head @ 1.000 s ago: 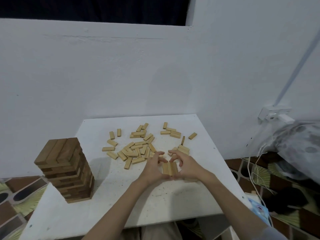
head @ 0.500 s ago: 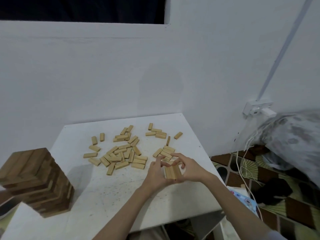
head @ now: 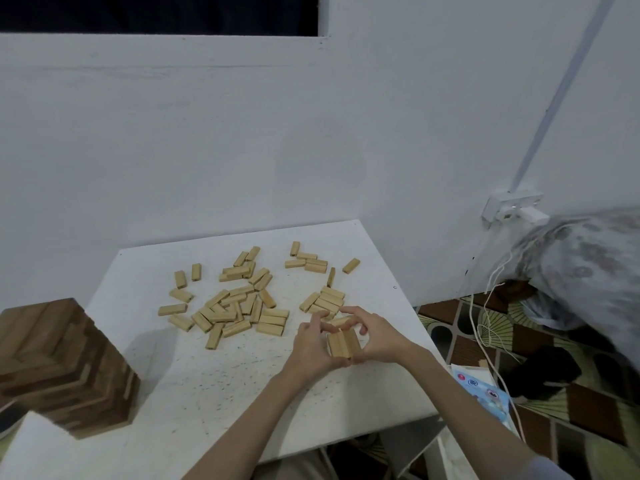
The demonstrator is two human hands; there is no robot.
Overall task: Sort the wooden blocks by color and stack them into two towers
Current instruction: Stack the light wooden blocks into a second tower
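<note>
Head view only. Hands meet near the right edge of the white desk (head: 207, 393), left hand (head: 313, 346) and right hand (head: 377, 336) cupped on either side of a first layer of light blocks (head: 342, 344), three lying side by side and flat on the desk. Left grip: fingers curled against the layer's left flank, index finger raised. Right grip: thumb and fingers curled round the right flank, with one more light block (head: 341, 320) pinched at the fingertips just above the far end of the layer. Loose light blocks (head: 235, 306) scattered across the middle and far part of the desk, a small cluster (head: 325, 301) just beyond the hands. Dark tower (head: 65, 368) finished, or close to it, at the near left corner, well apart from the hands.

Judged step: squaring the base of the second tower and starting its next layer. To do well:
- Press both flanks inward evenly until no gaps show between the three blocks.
- Line up the block ends flush before letting go.
- Lay the pinched block crosswise, flat, flush with one end of the base.
- Keep the left hand bracing while the right sets down.
- Draw next from the nearest cluster, to avoid reaching over the fresh layer.
</note>
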